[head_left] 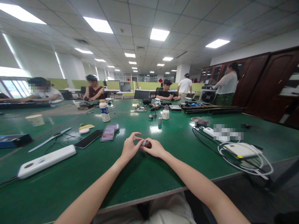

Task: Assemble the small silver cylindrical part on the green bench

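Near the front middle of the green table [130, 180], my left hand [130, 146] and my right hand [154, 148] meet around a small round metal part [144, 142] with a silvery top. My left thumb presses its near left side, while the left index finger arches above it, apart from the thumb. The right thumb and curled fingers close around its right side, where something dark reddish shows partly under them. The part's lower half is hidden. Beyond my hands stand a small grey metal cylinder [160, 121], a dark small fitting [155, 114] and a shiny metal piece [150, 117].
A white bottle [165, 113] and a blue-labelled drink bottle [104, 111] stand farther back. Left lie a black phone [89, 138] and a white power strip [48, 161]. Cables [219, 151] and a white box [243, 150] lie right. Several people sit or stand beyond.
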`<state>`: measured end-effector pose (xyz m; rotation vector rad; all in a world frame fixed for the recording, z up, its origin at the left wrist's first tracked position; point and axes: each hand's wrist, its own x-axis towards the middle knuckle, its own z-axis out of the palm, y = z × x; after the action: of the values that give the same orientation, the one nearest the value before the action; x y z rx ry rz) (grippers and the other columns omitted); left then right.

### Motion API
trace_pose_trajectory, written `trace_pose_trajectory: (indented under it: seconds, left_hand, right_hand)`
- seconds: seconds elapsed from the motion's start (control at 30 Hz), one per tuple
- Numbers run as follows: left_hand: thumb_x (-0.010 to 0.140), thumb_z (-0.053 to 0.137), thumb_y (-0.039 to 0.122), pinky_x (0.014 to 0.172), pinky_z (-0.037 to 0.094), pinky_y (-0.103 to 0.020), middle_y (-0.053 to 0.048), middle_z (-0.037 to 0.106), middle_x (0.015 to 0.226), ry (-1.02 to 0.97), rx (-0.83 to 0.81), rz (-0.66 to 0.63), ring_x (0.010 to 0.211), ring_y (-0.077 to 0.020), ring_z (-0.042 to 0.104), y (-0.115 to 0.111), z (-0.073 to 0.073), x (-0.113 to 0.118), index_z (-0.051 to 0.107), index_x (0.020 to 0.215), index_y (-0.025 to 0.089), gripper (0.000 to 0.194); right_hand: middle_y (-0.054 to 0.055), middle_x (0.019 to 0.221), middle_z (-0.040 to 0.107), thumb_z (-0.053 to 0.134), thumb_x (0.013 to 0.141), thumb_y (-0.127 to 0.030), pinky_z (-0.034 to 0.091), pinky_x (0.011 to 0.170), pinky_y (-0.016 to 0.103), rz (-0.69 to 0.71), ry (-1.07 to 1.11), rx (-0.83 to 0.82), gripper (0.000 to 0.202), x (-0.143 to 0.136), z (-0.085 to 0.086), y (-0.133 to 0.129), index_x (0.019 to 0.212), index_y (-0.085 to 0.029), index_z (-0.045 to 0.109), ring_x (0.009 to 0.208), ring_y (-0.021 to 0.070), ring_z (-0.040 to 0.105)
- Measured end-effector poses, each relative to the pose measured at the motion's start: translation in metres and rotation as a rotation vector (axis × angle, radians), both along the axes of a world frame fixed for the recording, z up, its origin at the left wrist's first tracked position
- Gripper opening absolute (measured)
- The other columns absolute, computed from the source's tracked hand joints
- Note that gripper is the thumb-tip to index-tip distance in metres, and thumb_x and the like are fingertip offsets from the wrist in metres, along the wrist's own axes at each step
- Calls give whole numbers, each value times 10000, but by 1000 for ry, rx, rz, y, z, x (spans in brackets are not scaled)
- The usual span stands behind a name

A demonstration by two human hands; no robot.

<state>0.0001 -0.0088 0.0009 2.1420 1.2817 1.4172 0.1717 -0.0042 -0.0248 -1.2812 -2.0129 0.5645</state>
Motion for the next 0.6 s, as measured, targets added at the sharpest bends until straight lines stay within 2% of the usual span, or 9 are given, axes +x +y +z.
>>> trace_pose_trajectory:
  seconds: [0.3, 0.5, 0.6]
  left_hand:
    - [814, 641, 287, 899, 504, -429, -38, 780, 861, 47, 20, -14, 957, -269, 721, 6, -7, 1, 583, 1077, 224, 277]
    - [808, 606, 230, 914, 501, -420, -48, 782, 932, 42, 10, -67, 1000, -254, 705, 7, -10, 2, 582, 1080, 224, 273]
    - [805, 613, 235, 921, 485, -424, -48, 780, 943, 67, 26, -54, 1011, -257, 689, 6, -8, 3, 596, 1074, 225, 270]
  right_hand:
    - [31, 905, 725, 723, 801, -456, 487, 743, 290, 0, -3, 1, 360, 0, 1, -1, 1070, -229, 648, 848, 200, 687]
    - [27, 899, 721, 716, 808, -441, 478, 724, 281, 1, -29, 11, 335, 1, 0, 0, 1056, -228, 643, 832, 195, 682]
    - [33, 902, 722, 712, 812, -438, 482, 732, 288, 2, -41, 18, 347, 1, 0, 1, 1076, -224, 640, 840, 201, 682]
